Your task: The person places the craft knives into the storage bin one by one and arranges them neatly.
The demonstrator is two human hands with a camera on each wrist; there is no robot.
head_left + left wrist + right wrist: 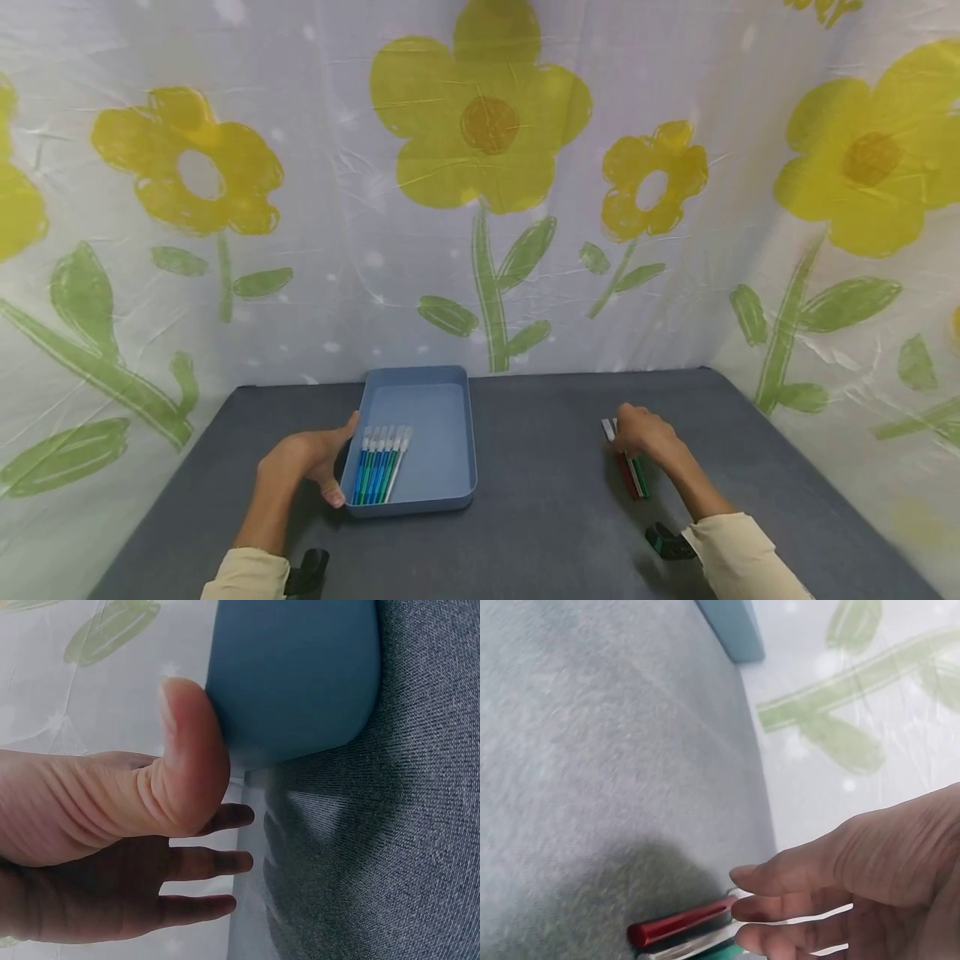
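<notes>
My left hand (303,465) is at the left side of a blue tray (442,492). Its thumb (196,754) presses on the tray's wall near the front corner, and the other fingers stretch out along the side. Several markers (381,462) with blue, green and pale barrels and whitish caps lie side by side in the tray's left half. Out to the right, my right hand (647,435) bends down over a few markers on the table. Its thumb and forefinger pinch a red marker (681,921) near its cap, beside a pale marker (694,945) and a green marker (641,479).
A dark grey cloth-covered table (540,533) lies under everything, with the tray left of its middle. White sheeting printed with yellow flowers (487,125) hangs behind the table and at both sides. Each wrist wears a black strap (667,542).
</notes>
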